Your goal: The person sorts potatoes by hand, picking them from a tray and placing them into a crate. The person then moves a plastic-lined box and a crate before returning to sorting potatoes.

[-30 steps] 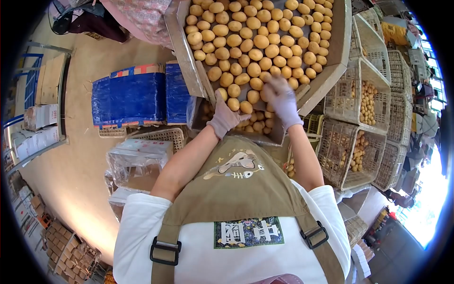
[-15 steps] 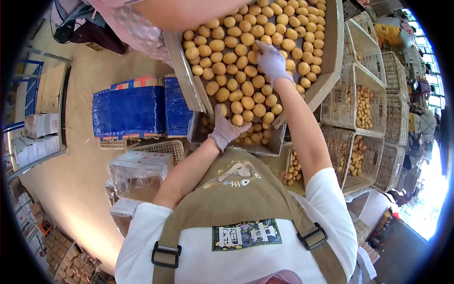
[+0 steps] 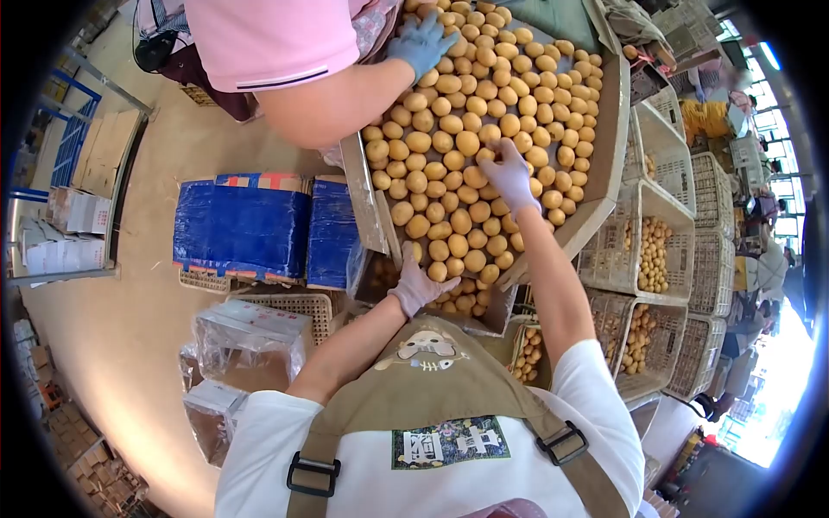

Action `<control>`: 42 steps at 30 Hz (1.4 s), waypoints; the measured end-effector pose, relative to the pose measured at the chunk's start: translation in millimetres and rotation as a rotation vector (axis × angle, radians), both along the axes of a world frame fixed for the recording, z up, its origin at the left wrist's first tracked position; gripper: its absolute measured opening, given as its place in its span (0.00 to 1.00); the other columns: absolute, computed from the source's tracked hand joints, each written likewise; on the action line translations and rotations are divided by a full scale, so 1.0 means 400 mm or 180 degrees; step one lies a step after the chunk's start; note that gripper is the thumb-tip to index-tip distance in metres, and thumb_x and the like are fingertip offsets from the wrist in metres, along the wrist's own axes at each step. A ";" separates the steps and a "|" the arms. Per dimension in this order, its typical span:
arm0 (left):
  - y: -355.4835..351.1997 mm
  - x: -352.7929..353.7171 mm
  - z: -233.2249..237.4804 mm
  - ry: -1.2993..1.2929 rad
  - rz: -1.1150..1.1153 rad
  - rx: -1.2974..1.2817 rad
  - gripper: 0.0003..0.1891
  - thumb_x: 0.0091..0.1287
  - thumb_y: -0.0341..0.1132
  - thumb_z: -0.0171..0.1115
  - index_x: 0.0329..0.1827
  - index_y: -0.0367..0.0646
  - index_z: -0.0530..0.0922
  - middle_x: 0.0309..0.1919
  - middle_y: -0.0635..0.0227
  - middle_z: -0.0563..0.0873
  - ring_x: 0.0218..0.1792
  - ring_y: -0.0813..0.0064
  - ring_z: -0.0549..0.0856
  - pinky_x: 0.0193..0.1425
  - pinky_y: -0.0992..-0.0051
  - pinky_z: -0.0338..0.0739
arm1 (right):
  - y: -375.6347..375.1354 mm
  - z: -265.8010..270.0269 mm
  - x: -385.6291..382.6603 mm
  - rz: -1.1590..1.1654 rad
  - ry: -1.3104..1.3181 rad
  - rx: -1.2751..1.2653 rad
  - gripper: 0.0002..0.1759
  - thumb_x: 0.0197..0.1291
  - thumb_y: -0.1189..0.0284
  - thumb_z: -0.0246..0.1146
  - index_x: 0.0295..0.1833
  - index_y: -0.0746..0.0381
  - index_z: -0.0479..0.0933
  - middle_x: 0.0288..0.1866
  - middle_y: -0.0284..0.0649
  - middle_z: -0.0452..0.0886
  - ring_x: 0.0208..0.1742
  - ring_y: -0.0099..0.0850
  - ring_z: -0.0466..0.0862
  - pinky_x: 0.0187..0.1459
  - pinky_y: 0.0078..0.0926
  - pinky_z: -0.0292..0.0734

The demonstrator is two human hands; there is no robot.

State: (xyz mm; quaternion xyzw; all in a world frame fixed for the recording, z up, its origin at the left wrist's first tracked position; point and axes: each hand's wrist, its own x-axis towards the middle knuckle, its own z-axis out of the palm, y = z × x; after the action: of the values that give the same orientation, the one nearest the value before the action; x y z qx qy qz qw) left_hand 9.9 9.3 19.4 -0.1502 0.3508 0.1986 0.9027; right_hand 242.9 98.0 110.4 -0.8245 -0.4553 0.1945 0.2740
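Observation:
Many round yellow-brown potatoes (image 3: 467,143) cover a large tray with a grey rim (image 3: 604,186). My left hand (image 3: 417,283), in a pale glove, is at the tray's near opening with its fingers spread, beside the nearest potatoes. My right hand (image 3: 511,177), gloved in pale lilac, reaches into the middle of the tray; its fingertips touch a potato there, and whether they grip it is hidden. Below the opening a crate holds more potatoes (image 3: 464,298).
A co-worker's blue-gloved hand (image 3: 420,45) lies on the potatoes at the tray's upper left. Plastic crates (image 3: 678,259) with potatoes stand at right. Blue-covered boxes (image 3: 242,226) and plastic-wrapped boxes (image 3: 250,341) stand at left.
The view has shifted, so the tray appears lower. The co-worker's blue-gloved hand has come into view. My right hand sits nearer the tray's middle, its fingers more bent.

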 end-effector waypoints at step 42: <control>-0.015 -0.016 -0.009 0.0001 -0.0119 0.0212 0.45 0.65 0.71 0.54 0.80 0.60 0.56 0.81 0.69 0.56 0.79 0.55 0.58 0.76 0.32 0.46 | -0.157 0.010 -0.093 0.0037 -0.0500 -0.0297 0.27 0.64 0.58 0.61 0.67 0.54 0.74 0.60 0.47 0.82 0.57 0.46 0.83 0.60 0.42 0.76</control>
State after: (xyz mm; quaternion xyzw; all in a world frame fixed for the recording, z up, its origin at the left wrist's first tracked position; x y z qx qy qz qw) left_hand 3.5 3.5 15.7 -0.1134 0.3470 0.1932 0.9107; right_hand 205.6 35.0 114.4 -0.8464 -0.4707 0.1519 0.1976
